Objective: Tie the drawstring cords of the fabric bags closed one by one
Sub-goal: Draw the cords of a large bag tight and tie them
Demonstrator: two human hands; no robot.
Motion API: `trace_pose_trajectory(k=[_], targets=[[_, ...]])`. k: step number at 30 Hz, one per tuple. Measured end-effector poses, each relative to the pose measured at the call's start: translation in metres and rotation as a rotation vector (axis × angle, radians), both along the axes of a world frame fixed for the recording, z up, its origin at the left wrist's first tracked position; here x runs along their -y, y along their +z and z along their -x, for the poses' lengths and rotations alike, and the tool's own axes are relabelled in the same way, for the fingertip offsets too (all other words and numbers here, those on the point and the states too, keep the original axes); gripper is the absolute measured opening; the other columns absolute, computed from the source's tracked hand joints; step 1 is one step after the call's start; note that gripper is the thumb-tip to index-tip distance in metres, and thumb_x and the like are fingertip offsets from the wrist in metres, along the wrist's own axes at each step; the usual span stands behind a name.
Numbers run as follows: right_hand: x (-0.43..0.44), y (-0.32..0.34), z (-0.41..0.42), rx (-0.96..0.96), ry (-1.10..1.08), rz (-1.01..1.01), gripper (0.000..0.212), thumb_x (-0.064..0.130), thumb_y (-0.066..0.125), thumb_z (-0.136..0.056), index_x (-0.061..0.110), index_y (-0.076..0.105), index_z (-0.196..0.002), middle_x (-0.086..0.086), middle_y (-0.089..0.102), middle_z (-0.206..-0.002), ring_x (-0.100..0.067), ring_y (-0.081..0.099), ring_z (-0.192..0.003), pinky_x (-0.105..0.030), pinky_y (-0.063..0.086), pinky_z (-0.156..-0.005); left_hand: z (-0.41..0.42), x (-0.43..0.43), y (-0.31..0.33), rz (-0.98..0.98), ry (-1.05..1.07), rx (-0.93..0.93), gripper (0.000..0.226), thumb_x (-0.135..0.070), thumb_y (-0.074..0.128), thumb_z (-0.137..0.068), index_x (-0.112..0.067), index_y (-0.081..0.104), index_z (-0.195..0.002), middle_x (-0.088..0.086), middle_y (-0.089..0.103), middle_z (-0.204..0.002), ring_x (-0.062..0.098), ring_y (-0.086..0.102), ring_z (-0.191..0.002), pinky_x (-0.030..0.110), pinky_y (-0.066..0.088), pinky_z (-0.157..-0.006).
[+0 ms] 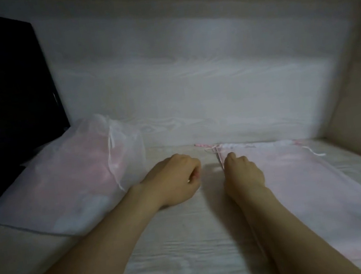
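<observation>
A flat pale pink fabric bag (321,186) lies on the right of the white wood-grain table (179,253), its gathered mouth (234,146) pointing away from me. A pink drawstring cord (201,145) trails left from that mouth, and a white cord end (316,152) lies on the right. My right hand (242,174) rests on the bag's left edge, fingers curled at the fabric. My left hand (176,179) sits beside it on the table, fingers curled in; whether it pinches a cord is unclear. A stuffed sheer white bag (69,175) with a hanging cord lies at left.
A dark, flat object (1,92) leans at the far left behind the sheer bag. A white panel (189,77) rises behind the table and a beige wall (360,100) closes the right side.
</observation>
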State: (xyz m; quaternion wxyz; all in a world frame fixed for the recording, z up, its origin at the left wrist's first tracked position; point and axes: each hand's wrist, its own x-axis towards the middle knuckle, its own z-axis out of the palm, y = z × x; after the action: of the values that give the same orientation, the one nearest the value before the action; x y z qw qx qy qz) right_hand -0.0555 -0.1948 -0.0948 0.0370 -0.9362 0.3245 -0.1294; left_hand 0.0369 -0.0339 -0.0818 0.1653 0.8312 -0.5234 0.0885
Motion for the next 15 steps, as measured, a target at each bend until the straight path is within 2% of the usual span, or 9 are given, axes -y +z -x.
trace_pose_trajectory(k=[5, 9, 12, 15], targets=[[0.0, 0.011, 0.001, 0.038, -0.033, 0.093, 0.028, 0.005, 0.051, -0.097, 0.012, 0.055, -0.124, -0.011, 0.06, -0.125, -0.033, 0.06, -0.117, -0.034, 0.04, -0.081, -0.005, 0.005, -0.019, 0.102, 0.042, -0.049, 0.009, -0.029, 0.057, -0.095, -0.028, 0.065, -0.09, -0.011, 0.064, -0.091, 0.013, 0.063, -0.082, 0.044, 0.057, -0.076], [-0.007, 0.019, 0.001, 0.255, -0.073, 0.179, 0.031, -0.004, 0.054, -0.089, 0.014, 0.043, -0.113, -0.01, 0.062, -0.109, -0.035, 0.065, -0.1, -0.035, 0.036, -0.067, -0.009, 0.0, -0.022, 0.244, 0.06, -0.059, 0.009, -0.025, 0.058, -0.095, -0.028, 0.064, -0.09, -0.013, 0.061, -0.091, 0.007, 0.059, -0.081, 0.039, 0.056, -0.077], [-0.008, 0.017, -0.004, 0.465, -0.035, 0.236, 0.049, -0.004, 0.063, -0.086, 0.013, 0.044, -0.128, -0.011, 0.057, -0.112, -0.033, 0.062, -0.096, -0.037, 0.038, -0.064, -0.012, -0.003, -0.025, 0.354, 0.094, -0.077, 0.007, -0.021, 0.062, -0.095, -0.025, 0.068, -0.095, -0.014, 0.057, -0.095, 0.0, 0.055, -0.08, 0.027, 0.049, -0.077], [-0.008, 0.014, -0.008, 0.647, 0.151, 0.238, 0.062, -0.013, 0.06, -0.077, 0.01, 0.049, -0.134, -0.014, 0.051, -0.112, -0.035, 0.056, -0.087, -0.042, 0.047, -0.066, -0.017, -0.005, -0.025, 0.46, 0.166, -0.098, 0.014, -0.023, 0.068, -0.094, -0.02, 0.07, -0.107, -0.007, 0.061, -0.103, 0.007, 0.057, -0.085, 0.028, 0.049, -0.083]])
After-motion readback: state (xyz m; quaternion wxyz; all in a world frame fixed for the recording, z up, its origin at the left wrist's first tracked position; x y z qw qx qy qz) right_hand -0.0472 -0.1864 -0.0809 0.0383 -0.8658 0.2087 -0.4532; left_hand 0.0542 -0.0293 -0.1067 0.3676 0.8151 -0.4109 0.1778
